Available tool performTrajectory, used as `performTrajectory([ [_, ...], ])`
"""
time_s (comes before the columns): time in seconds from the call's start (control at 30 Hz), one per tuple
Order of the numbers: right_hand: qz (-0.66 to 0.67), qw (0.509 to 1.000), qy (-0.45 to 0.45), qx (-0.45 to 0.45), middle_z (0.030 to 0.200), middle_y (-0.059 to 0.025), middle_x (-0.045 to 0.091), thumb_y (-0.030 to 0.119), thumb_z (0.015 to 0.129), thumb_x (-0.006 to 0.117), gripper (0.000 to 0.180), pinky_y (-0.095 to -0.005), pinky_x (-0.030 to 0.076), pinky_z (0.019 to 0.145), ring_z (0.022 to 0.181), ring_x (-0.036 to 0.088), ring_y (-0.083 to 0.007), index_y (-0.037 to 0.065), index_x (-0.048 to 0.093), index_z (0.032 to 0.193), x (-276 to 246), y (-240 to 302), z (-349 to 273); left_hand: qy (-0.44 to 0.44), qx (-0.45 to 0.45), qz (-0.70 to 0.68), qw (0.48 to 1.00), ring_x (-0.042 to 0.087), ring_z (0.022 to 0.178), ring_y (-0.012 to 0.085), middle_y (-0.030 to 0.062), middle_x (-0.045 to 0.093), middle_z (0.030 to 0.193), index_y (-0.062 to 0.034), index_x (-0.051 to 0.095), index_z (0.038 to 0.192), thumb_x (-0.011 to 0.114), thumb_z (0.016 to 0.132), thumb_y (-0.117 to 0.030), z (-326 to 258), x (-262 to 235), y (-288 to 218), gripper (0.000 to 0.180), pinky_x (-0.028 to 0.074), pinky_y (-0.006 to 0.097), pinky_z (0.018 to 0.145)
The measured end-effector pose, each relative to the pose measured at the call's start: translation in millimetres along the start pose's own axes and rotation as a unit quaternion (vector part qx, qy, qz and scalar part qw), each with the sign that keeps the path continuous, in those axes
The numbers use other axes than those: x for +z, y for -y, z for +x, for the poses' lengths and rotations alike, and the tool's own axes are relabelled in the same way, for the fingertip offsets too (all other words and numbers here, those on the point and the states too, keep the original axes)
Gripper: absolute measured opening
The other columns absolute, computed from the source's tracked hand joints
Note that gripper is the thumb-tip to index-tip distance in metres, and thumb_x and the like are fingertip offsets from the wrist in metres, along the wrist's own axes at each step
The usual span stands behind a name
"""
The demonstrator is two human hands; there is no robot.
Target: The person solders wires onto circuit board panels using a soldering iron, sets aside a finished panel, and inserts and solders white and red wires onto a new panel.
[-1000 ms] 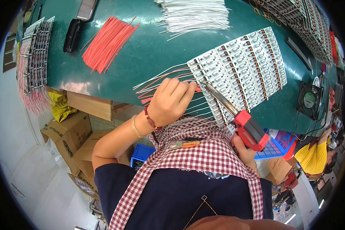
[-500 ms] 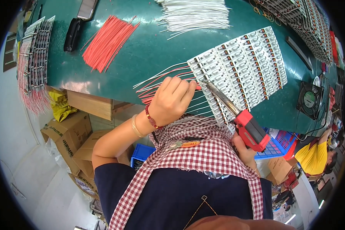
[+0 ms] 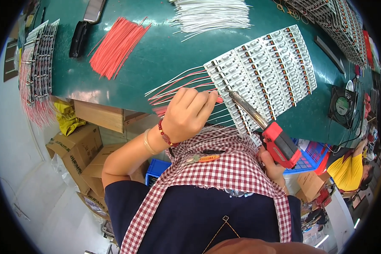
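Note:
A panel of white circuit boards (image 3: 264, 70) lies tilted on the green table in front of me, with red and white wires (image 3: 173, 86) trailing from its left edge. My left hand (image 3: 187, 113) is closed beside that edge, pinching red wires; their ends show on both sides of the fingers. My right hand (image 3: 271, 166), partly hidden, is wrapped round a red-and-black soldering iron (image 3: 279, 144). Its metal tip rests at or just above the panel's left row, close to my left fingertips. Whether the tip touches a joint I cannot tell.
Loose red wires (image 3: 117, 47) and white wires (image 3: 211, 15) lie in piles farther back. Wired boards (image 3: 40, 63) stand far left, stacked panels (image 3: 338, 25) far right. A black fan (image 3: 342, 106) stands at right, a blue basket (image 3: 307, 155) below it. Cartons (image 3: 76, 148) sit lower left.
The soldering iron has shifted slightly right and down, its tip a little off its former spot. My left hand has dipped slightly, still pinching. The panel appears nearly unmoved.

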State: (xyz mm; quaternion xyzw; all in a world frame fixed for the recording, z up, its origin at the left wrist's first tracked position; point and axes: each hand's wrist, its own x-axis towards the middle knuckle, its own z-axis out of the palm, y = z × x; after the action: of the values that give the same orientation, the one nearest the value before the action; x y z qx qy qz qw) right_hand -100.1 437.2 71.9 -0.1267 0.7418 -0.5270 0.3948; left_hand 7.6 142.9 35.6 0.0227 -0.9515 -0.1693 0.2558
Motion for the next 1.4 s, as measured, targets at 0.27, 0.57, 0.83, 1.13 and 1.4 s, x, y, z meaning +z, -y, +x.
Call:
performTrajectory([
  [0.27,-0.066,0.997,0.013,-0.043,0.08,-0.0029,0.061,0.003,0.087,0.067,0.01,-0.0273,0.044,0.064,0.07,0.056,-0.0122,-0.002,0.063,0.095,0,-1,-1,0.031,-0.027,-0.016,0.999,0.052,0.069,0.0198,0.0072,0.058,0.083,0.0047,0.066,0.102,0.064,0.071,-0.004,-2,8,-6,0.032,0.04,0.032,0.06],
  [0.57,-0.138,0.986,0.023,-0.088,0.077,-0.0062,0.066,0.004,0.081,0.072,0.009,-0.0314,0.049,0.062,0.066,0.062,-0.0166,0.002,0.068,0.089,-1,-4,9,0.052,-0.036,-0.003,0.998,0.05,0.069,0.0201,0.0071,0.054,0.08,0.0049,0.066,0.101,0.063,0.071,-0.003,1,6,-11,0.031,0.039,0.032,0.061],
  [0.83,-0.107,0.992,-0.003,-0.072,0.08,-0.0072,0.066,0.004,0.079,0.073,0.013,-0.0313,0.05,0.063,0.069,0.063,-0.0175,0.002,0.068,0.091,4,5,7,0.067,-0.04,0.003,0.997,0.049,0.07,0.0203,0.0073,0.051,0.079,0.0052,0.066,0.101,0.063,0.071,-0.004,3,4,-12,0.031,0.04,0.032,0.062],
  [1.13,-0.157,0.978,0.047,-0.125,0.087,-0.0047,0.064,-0.002,0.086,0.068,0.016,-0.0286,0.049,0.07,0.077,0.06,-0.0129,-0.002,0.066,0.102,-5,0,5,0.078,-0.042,0.003,0.996,0.049,0.071,0.021,0.0078,0.049,0.079,0.0063,0.065,0.102,0.062,0.072,-0.004,5,2,-13,0.032,0.039,0.033,0.062],
  [1.4,-0.184,0.968,0.042,-0.165,0.091,-0.0053,0.067,-0.002,0.084,0.071,0.021,-0.0287,0.05,0.07,0.079,0.062,-0.0127,-0.001,0.067,0.105,-1,7,6,0.079,-0.043,0.002,0.996,0.049,0.071,0.0212,0.0081,0.049,0.079,0.0063,0.065,0.101,0.062,0.072,-0.004,5,3,-14,0.03,0.039,0.033,0.062],
])
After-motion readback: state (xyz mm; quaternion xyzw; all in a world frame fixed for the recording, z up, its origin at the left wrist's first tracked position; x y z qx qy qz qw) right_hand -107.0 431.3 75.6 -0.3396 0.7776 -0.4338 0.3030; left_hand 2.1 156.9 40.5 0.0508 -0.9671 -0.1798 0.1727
